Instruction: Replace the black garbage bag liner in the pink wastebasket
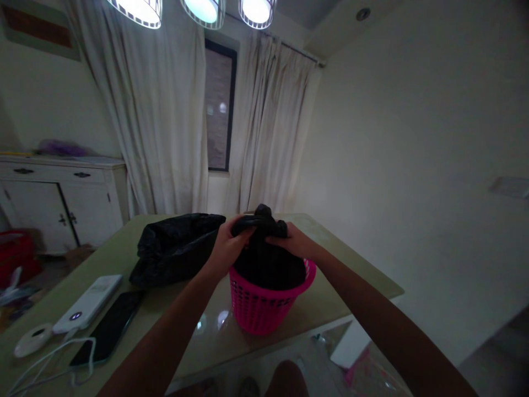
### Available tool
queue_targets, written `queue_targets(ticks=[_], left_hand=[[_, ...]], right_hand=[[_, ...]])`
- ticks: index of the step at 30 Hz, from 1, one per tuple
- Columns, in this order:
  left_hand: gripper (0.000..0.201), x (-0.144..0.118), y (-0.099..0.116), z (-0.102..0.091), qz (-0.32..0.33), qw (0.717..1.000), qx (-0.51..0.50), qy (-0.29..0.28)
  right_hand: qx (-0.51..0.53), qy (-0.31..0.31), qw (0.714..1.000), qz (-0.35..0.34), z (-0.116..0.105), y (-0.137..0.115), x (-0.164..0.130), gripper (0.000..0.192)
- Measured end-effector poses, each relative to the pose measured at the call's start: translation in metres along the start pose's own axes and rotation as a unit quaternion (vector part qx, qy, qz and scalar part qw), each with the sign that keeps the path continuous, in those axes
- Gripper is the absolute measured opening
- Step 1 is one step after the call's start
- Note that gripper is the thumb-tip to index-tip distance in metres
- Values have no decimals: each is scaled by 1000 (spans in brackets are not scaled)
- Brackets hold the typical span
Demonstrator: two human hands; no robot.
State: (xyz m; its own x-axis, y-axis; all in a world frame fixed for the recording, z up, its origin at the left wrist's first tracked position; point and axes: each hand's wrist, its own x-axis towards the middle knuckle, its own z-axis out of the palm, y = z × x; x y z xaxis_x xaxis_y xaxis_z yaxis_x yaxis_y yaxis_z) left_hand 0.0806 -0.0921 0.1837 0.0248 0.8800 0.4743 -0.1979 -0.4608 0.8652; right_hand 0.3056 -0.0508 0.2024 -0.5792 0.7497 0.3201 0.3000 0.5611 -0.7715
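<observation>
A pink plastic basket stands on the greenish table right in front of me. A black plastic bag sits inside it, its top bunched into a knot above the rim. My left hand grips the bunched top from the left. My right hand grips it from the right. Both sets of fingers are closed around the black plastic.
A second black bag lies on the table to the left. A white power bank, a dark phone, a white round puck and cables lie at the near left. A white cabinet and curtains stand behind.
</observation>
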Motion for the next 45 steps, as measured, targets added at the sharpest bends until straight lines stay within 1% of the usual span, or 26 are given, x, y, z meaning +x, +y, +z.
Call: queue_targets(ticks=[2, 4, 6, 7, 8, 10, 12, 14, 15, 16, 17, 19, 21, 23, 25, 26, 27, 29, 31, 32, 34, 37, 39, 41, 43, 45], left_hand=[[30, -3, -2, -1, -14, 997, -72, 23], [31, -5, -2, -3, -24, 994, -109, 19], [32, -6, -2, -4, -21, 995, -97, 9], [33, -7, -2, -5, -17, 997, -80, 1], [34, -6, -2, -4, -15, 998, -60, -9], [41, -6, -1, -3, -13, 999, -32, -14], [56, -7, 1, 0, -15, 999, -34, 9], [79, -7, 3, 4, -11, 999, -47, 26], [87, -7, 4, 6, -6, 999, -44, 14], [87, -7, 5, 7, 0, 1000, -29, -11], [78, -7, 5, 8, 8, 999, -5, -43], [44, -5, 5, 8, 30, 995, 50, -85], [18, -3, 3, 7, 49, 994, 76, -66], [13, -1, 1, 7, 55, 995, 73, -36], [22, -1, -2, 9, 34, 996, 64, -43], [31, -2, -3, 10, 13, 997, 56, -53], [42, -3, -4, 12, -11, 998, 41, -56], [64, -7, -6, 14, -45, 998, 1, -42], [80, -10, -8, 13, -40, 998, -38, -31], [83, -11, -8, 12, -27, 997, -58, -36], [85, -11, -8, 9, -15, 993, -100, -60], [100, -10, -5, 9, -40, 990, -108, -83], [97, -8, -3, 12, -65, 991, -61, -100], [96, -7, -2, 15, -90, 988, -20, -122], [89, -6, -3, 16, -105, 986, -2, -127], [77, -5, -5, 18, -103, 988, 13, -115]], right_hand=[[-51, -13, 998, 21, -13, 5, -6, 34], [-47, -72, 995, 53, -27, 8, -13, 36], [26, -135, 987, 80, -38, 3, -18, 50], [79, -141, 983, 82, -41, -2, -19, 58], [129, -126, 980, 79, -42, -8, -18, 64], [183, -58, 980, 58, -41, -22, -14, 64], [168, 1, 985, 29, -36, -35, -5, 53], [142, 40, 989, -11, -29, -44, 4, 43], [134, 58, 989, -35, -26, -48, 7, 40], [128, 74, 987, -56, -23, -50, 10, 38], [124, 85, 986, -69, -21, -51, 12, 39], [124, 81, 986, -78, -21, -51, 12, 53], [153, 34, 985, -66, -22, -48, 9, 77], [178, -29, 983, -42, -22, -43, 6, 89], [158, -66, 985, -8, -17, -37, 4, 83], [137, -61, 989, 8, -12, -33, 4, 76], [120, -39, 992, 20, -6, -29, 4, 69], [131, 50, 989, 36, 7, -22, 6, 56], [198, 138, 968, 66, 19, -15, 9, 49], [230, 166, 955, 86, 23, -12, 11, 47], [254, 192, 940, 122, 30, -8, 16, 44], [195, 211, 950, 124, 36, -3, 24, 36], [128, 211, 963, 110, 36, -2, 28, 28], [52, 192, 975, 94, 34, -3, 32, 24], [-23, 130, 990, 53, 30, -5, 33, 25], [-65, 39, 997, -16, 28, -7, 32, 25]])
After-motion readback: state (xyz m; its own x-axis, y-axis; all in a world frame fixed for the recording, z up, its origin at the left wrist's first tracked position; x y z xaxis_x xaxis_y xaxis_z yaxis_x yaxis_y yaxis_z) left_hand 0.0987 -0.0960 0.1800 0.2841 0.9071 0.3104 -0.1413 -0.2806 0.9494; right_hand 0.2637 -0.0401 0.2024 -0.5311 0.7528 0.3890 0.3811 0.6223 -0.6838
